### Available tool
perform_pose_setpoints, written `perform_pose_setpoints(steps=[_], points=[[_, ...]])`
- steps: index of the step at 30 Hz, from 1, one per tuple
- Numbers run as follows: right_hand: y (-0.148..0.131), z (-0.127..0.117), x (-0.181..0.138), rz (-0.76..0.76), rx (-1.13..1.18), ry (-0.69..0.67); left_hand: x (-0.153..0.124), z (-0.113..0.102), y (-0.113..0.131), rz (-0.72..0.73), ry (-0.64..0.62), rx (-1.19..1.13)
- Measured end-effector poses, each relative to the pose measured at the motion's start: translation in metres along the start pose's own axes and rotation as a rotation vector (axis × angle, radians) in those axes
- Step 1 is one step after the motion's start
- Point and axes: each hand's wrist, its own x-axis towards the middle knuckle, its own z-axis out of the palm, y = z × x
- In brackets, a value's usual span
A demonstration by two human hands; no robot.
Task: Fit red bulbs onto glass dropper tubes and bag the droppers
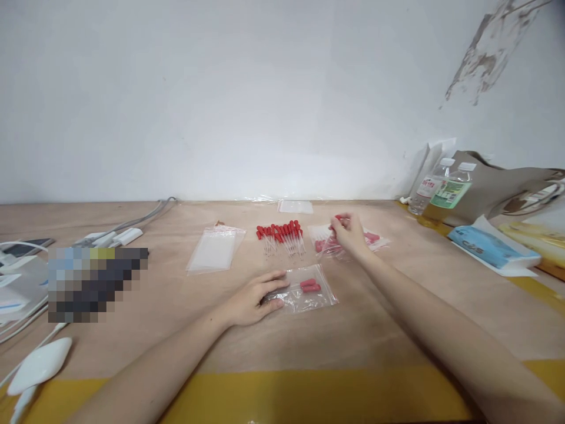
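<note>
My left hand (258,297) lies on the table with its fingers spread, touching the left end of a clear zip bag (289,300). Inside that bag are two red-bulbed droppers (311,287), side by side. My right hand (351,234) is pinched over a pile of filled clear bags (373,238) farther right. A red bulb (338,218) shows at its fingertips; I cannot tell whether that dropper is loose or inside a bag. Between the hands, farther back, several loose droppers (280,231) lie in a row, red bulbs toward the wall.
Flat zip bags (214,250) lie stacked on the left. A white slip (295,206) is near the wall. Cables and a white charger (40,365) occupy the left side. On the right are bottles (445,191), a blue tissue pack (485,244) and a grey bag (498,182).
</note>
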Motion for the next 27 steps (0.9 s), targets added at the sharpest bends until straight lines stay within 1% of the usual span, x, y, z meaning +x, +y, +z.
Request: perform_pose_setpoints(steps=[1,2,5,8,13,15,18,20,23,25,27], points=[[0.003,-0.009,-0.009,0.011,0.109,0.033,0.000,0.000,0.000,-0.002,-0.001,0.002],[0.006,-0.018,-0.019,0.035,0.191,0.039,0.000,0.000,0.000,-0.005,-0.005,0.005],[0.013,-0.032,-0.046,0.100,0.339,0.037,0.001,0.000,0.000,-0.009,-0.013,0.016],[0.016,-0.031,-0.059,0.171,0.414,0.024,0.001,0.000,0.000,-0.012,-0.019,0.027],[0.013,-0.018,-0.067,0.314,0.550,-0.043,0.002,-0.002,0.006,-0.007,-0.002,0.026],[0.013,-0.016,-0.072,0.353,0.581,-0.108,0.002,-0.003,0.008,0.001,0.011,0.025],[0.015,-0.019,-0.078,0.360,0.594,-0.199,0.001,-0.004,0.009,0.001,0.018,0.032],[0.016,-0.022,-0.080,0.360,0.608,-0.210,0.001,-0.004,0.009,-0.009,0.014,0.033],[0.016,-0.027,-0.080,0.398,0.642,-0.214,0.001,-0.004,0.008,-0.012,0.014,0.029],[0.016,-0.028,-0.081,0.409,0.619,-0.260,0.001,-0.004,0.008,-0.012,0.016,0.030],[0.016,-0.028,-0.082,0.392,0.546,-0.340,0.002,-0.004,0.009,-0.015,0.013,0.036]])
